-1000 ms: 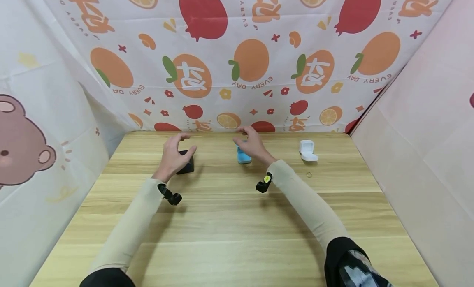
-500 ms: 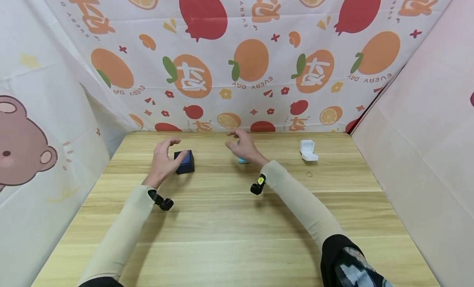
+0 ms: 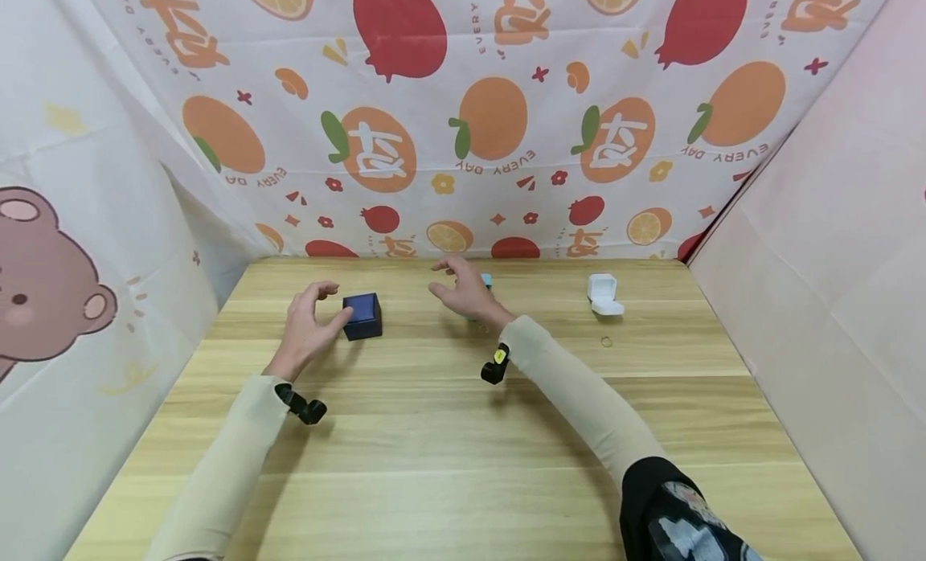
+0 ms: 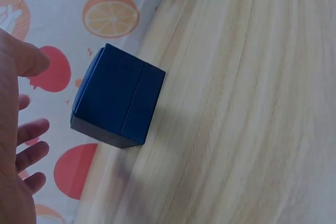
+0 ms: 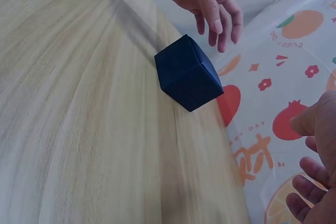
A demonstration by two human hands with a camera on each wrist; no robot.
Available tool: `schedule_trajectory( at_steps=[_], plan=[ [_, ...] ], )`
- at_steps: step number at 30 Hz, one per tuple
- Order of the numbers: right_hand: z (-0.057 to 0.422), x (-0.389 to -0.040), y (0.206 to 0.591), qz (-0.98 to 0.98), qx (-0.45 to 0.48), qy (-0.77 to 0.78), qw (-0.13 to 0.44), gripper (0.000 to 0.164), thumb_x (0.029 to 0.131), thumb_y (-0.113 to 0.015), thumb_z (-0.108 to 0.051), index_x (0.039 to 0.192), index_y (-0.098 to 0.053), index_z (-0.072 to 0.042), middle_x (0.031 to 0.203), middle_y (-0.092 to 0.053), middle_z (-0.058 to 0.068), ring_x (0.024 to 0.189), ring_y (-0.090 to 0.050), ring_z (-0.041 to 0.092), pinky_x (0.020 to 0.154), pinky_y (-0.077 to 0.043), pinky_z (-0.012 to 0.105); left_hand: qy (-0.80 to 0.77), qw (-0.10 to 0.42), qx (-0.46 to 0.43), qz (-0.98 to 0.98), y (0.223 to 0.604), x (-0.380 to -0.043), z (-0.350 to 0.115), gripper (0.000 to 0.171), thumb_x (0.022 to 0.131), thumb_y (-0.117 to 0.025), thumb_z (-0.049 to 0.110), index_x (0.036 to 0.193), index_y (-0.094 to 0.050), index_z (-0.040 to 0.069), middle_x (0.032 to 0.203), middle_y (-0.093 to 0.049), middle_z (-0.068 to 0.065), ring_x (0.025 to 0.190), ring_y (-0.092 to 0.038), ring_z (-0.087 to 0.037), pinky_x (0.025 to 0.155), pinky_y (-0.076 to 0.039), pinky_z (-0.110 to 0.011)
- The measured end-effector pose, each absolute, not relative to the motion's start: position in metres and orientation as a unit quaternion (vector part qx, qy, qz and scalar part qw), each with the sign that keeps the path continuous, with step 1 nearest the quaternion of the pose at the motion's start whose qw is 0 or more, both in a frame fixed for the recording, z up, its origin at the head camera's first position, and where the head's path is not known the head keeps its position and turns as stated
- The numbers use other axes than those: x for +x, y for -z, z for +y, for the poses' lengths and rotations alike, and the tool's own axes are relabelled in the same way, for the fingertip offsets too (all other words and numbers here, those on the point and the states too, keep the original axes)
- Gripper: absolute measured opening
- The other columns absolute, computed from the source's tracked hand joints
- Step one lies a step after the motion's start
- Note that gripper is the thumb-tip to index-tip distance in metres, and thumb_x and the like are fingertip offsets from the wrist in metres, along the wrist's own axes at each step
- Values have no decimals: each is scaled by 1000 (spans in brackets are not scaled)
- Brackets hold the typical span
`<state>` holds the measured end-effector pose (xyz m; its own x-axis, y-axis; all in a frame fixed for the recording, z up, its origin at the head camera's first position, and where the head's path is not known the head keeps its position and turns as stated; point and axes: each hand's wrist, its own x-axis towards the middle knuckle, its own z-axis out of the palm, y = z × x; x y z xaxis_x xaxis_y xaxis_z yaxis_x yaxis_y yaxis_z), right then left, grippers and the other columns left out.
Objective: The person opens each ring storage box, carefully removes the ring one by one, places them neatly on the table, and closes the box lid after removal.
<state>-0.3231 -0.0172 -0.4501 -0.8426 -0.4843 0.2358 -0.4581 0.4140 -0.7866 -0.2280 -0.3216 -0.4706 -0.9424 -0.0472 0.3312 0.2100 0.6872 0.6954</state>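
Navy box [image 3: 363, 316] sits on the counter [image 3: 405, 464], lid seam level, at three o'clock from my left grip [image 3: 304, 328] and nearer nine from my right grip [image 3: 466, 292]. Both are released, fingers loosely bent, holding nothing. For clean handling, I'd judge it best to close in low from opposite sides, pressing evenly below the seam, keeping my right wrist off the half-hidden blue case [image 3: 487, 280].

Drew left hand [image 3: 302, 329] back and leftward, uncovering more of the dark blue box [image 3: 364, 318]; shifted right hand [image 3: 466, 294] leftward too.
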Motion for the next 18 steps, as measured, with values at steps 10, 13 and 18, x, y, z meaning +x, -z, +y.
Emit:
schedule_trajectory(
  at_steps=[10,13,18],
  plan=[
    [-35,-322,457,846,-295,443,35,40,99,-66,-26,135,-59,-12,143,-58,9,134,-53,33,108,-48,45,399,105,-31,-910,475,-220,-329,64,98,-66,38,149,-41,9,148,-49,-23,137,-40,-42,110,-30,-66],
    [-42,-321,457,848,-300,436,37,41,98,-67,-26,136,-59,-12,143,-59,7,133,-54,29,109,-48,43,401,90,-36,-911,475,-218,-331,67,97,-67,37,150,-38,7,148,-48,-26,136,-40,-45,111,-31,-66],
    [-54,-319,455,845,-309,435,32,41,96,-70,-23,135,-60,-11,141,-61,7,132,-55,27,111,-47,42,403,70,-36,-912,476,-218,-332,74,95,-71,34,153,-33,7,149,-46,-28,137,-40,-47,115,-30,-64]
  ],
)
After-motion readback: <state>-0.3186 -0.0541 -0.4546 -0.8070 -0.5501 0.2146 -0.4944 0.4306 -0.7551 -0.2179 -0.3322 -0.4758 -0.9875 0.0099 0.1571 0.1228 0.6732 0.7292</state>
